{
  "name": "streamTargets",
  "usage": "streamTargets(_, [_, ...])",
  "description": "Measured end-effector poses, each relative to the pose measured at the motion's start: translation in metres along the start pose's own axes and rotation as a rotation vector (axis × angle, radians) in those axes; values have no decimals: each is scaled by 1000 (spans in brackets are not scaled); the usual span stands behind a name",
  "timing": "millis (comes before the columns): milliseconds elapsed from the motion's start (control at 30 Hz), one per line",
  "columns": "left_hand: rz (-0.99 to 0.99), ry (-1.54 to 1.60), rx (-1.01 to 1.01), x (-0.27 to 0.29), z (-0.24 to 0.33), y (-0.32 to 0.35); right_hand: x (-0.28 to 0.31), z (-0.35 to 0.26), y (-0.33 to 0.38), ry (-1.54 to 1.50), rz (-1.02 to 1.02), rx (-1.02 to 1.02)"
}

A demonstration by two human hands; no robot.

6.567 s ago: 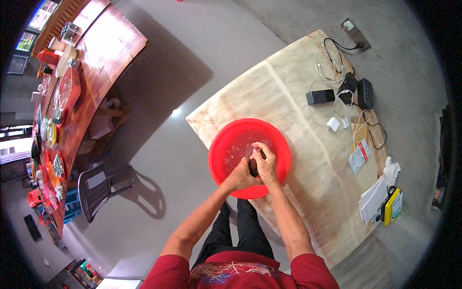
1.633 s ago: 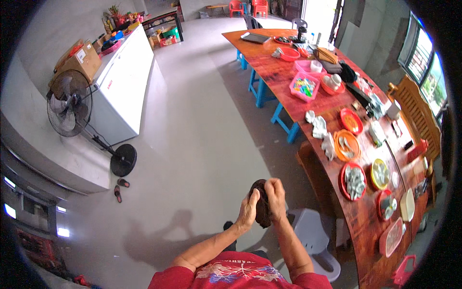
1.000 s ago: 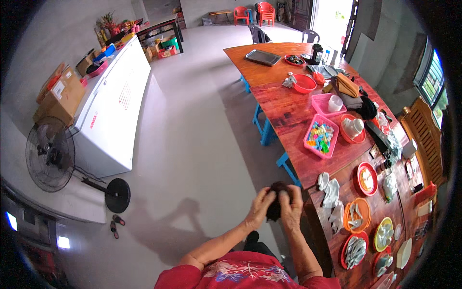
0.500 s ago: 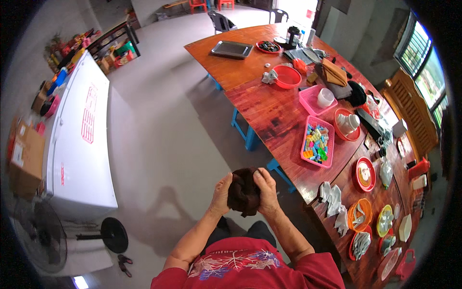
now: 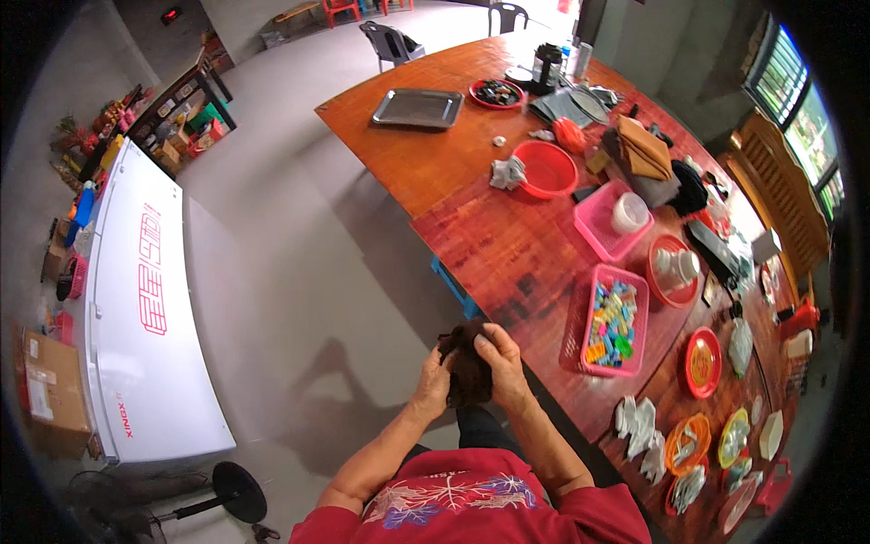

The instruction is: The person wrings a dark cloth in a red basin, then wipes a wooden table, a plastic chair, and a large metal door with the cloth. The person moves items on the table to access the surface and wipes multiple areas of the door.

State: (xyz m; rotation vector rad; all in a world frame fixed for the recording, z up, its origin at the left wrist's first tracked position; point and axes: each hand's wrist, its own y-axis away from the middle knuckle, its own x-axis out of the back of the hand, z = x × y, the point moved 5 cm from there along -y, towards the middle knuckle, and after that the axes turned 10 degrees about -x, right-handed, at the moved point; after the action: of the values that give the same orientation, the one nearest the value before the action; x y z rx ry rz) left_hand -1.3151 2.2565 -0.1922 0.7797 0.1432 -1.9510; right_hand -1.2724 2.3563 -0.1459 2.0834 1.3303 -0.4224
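A dark brown cloth [image 5: 468, 370], crumpled into a bundle, hangs between my two hands in front of my body. On its left side my left hand [image 5: 433, 382] grips it, with fingers partly hidden behind the folds. My right hand [image 5: 499, 361] holds the opposite side, the thumb lying on top. Both hands are above the floor, just off the near left edge of the wooden table [image 5: 494, 222]. Nearest to my right hand on that table is a pink basket [image 5: 587, 340] of colourful building blocks [image 5: 613, 317].
On the table lie a metal tray [image 5: 418, 108], a red basin [image 5: 549, 170], a pink basket with a white tub [image 5: 630, 213], white gloves [image 5: 636, 419] and several small bowls. A white chest freezer [image 5: 149, 308] and a fan [image 5: 237, 492] stand left. Blue stool legs [image 5: 450, 283] show below the table edge.
My view has shifted, and the table's far end now appears further left. Both hands still hold the brown cloth, which has been turned and bunched into a narrower shape.
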Motion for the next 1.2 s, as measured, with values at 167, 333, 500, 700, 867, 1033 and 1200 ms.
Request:
streamTargets(167, [56, -254, -192, 29, 39, -83, -42, -18, -53, 386, -232, -29])
streamTargets(333, [241, 357, 153, 51, 45, -149, -44, -12, -128, -157, -157, -323])
streamTargets(500, [295, 391, 55, 37, 112, -198, -37, -15, -234, 89, 96, -184])
streamTargets(700, [73, -248, -258, 62, 183, -294, -128, -2, -310, 299, -61, 11])
streamTargets(867, [-283, -257, -23, 79, 188, -347, -146, 27, -382, -627, 8, -346])
streamTargets(1033, [-344, -510, 135, 96, 192, -384, -70, 26, -457, -658, 164, -81])
streamTargets(1200, [-45, -642, 170, 170, 166, -458, 28, 5, -520, 206, 559, 134])
